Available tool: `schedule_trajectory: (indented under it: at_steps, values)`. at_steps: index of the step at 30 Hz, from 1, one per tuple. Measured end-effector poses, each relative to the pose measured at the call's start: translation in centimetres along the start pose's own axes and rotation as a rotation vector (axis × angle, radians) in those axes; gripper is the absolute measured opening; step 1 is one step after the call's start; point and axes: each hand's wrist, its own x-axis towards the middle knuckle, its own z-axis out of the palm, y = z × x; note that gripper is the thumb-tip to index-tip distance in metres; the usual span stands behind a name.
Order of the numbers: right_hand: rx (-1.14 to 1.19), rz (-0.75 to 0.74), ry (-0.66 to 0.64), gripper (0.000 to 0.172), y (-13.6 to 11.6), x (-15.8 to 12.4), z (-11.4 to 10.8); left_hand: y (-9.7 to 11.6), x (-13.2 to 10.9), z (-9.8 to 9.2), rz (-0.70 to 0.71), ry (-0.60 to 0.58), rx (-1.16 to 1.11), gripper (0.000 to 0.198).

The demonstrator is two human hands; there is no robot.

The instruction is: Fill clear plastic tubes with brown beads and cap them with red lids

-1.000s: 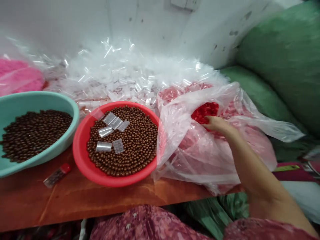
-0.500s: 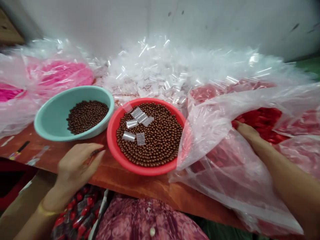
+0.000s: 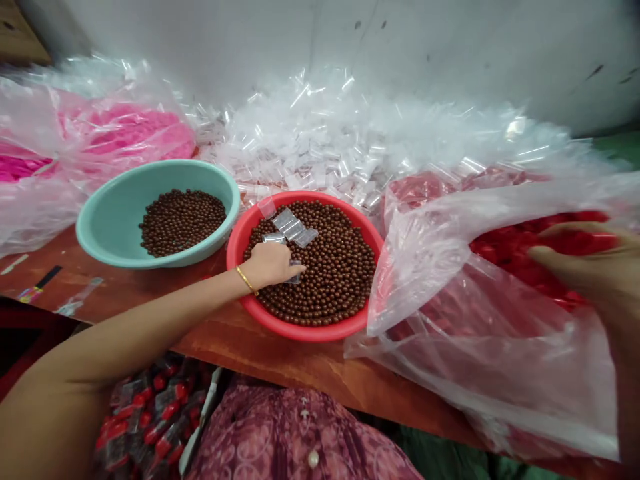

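Observation:
My left hand (image 3: 270,265) reaches into the red bowl (image 3: 300,330) of brown beads (image 3: 335,273), fingers closed over a small clear bag (image 3: 295,272) lying on the beads. Other small clear bags (image 3: 293,227) rest at the bowl's far side. My right hand (image 3: 585,263) is blurred at the right, at the mouth of a large clear plastic bag (image 3: 450,300) holding red pieces (image 3: 505,247); its fingers look curled, and what they hold is unclear.
A teal bowl (image 3: 107,223) with darker brown beads (image 3: 183,212) sits left of the red bowl on the reddish wooden table (image 3: 280,363). A heap of clear small bags (image 3: 340,140) lies behind. Pink-filled bags (image 3: 125,133) are at far left. Packed red-capped bags (image 3: 145,417) lie below the table edge.
My left hand moved from the table edge into the red bowl onto a small clear bag. My right hand drew back nearer within the red-filled bag.

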Motion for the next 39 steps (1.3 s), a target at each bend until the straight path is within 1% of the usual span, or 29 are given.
schedule_trajectory:
  at_steps: [1, 3, 4, 5, 7, 9, 11, 13, 15, 16, 17, 18, 20, 21, 23, 25, 27, 30, 32, 34, 36, 39]
  values:
    - [0.058, 0.039, -0.026, 0.029, -1.3, -0.2, -0.5, 0.2, 0.3, 0.1, -0.001, -0.004, -0.015, 0.062]
    - [0.057, -0.011, -0.042, 0.028, -4.4, -0.7, -1.2, 0.7, 0.7, 0.1, 0.002, -0.023, -0.042, 0.056]
    - [0.099, -0.078, -0.046, 0.026, -6.1, -0.9, -1.3, 1.0, 0.7, 0.1, 0.006, -0.035, -0.056, 0.053]
    - [0.137, -0.188, -0.079, 0.025, -7.9, -1.1, -1.3, 1.2, 0.6, 0.1, 0.014, -0.05, -0.068, 0.048]
    - [0.169, -0.423, -0.096, 0.023, -11.3, -1.7, -0.7, 1.4, 0.2, 0.1, 0.045, -0.081, -0.08, 0.038]
    - [0.171, -0.567, -0.217, 0.025, -14.6, -2.2, 0.7, 1.5, -0.3, 0.2, 0.077, -0.113, -0.075, 0.029]
    - [0.145, -0.612, -0.383, 0.026, -17.4, -2.7, 2.7, 1.4, -0.8, 0.4, 0.098, -0.133, -0.074, 0.025]
    - [0.128, -0.61, -0.575, 0.024, -19.7, -3.2, 5.1, 1.2, -1.2, 0.7, 0.103, -0.123, -0.084, 0.024]
    - [0.071, -0.581, -0.708, 0.025, -21.1, -3.7, 7.5, 1.1, -1.6, 0.9, 0.087, -0.107, -0.098, 0.024]
    - [0.035, -0.597, -0.726, 0.028, -21.5, -3.9, 8.5, 1.1, -1.7, 0.9, 0.074, -0.1, -0.102, 0.026]
    - [0.008, -0.619, -0.711, 0.033, -21.6, -4.1, 9.3, 1.1, -1.8, 0.9, 0.062, -0.096, -0.102, 0.027]
    - [0.003, -0.651, -0.677, 0.04, -21.6, -4.2, 9.9, 1.0, -1.9, 0.9, 0.054, -0.093, -0.097, 0.028]
    - [0.055, -0.729, -0.569, 0.053, -21.1, -4.3, 10.5, 0.9, -1.9, 0.8, 0.052, -0.097, -0.075, 0.026]
    - [0.099, -0.771, -0.51, 0.055, -20.7, -4.3, 10.5, 0.8, -1.9, 0.8, 0.06, -0.1, -0.063, 0.025]
    - [0.162, -0.843, -0.397, 0.05, -19.8, -4.4, 10.1, 0.8, -1.7, 0.7, 0.088, -0.098, -0.045, 0.024]
    - [0.157, -0.888, -0.338, 0.04, -19.0, -4.6, 9.4, 1.1, -1.3, 0.6, 0.131, -0.096, -0.03, 0.025]
    - [0.114, -0.917, -0.353, 0.032, -18.3, -5.1, 8.4, 1.8, -0.8, 0.5, 0.188, -0.109, -0.017, 0.027]
    - [0.013, -1.002, -0.401, 0.026, -17.5, -6.2, 6.9, 3.4, 0.3, 0.7, 0.238, -0.111, -0.055, 0.031]
    - [-0.066, -1.086, -0.454, 0.028, -17.0, -6.9, 6.1, 4.4, 1.3, 1.1, 0.224, -0.075, -0.176, 0.03]
    - [-0.124, -1.165, -0.545, 0.031, -16.5, -7.6, 5.6, 5.1, 2.4, 1.7, 0.182, -0.039, -0.328, 0.026]
    - [-0.15, -1.202, -0.611, 0.032, -16.2, -8.2, 5.4, 5.3, 3.4, 2.2, 0.148, -0.019, -0.445, 0.021]
    - [-0.146, -1.185, -0.612, 0.033, -15.8, -8.8, 5.5, 4.5, 4.3, 2.5, 0.138, -0.018, -0.541, 0.018]
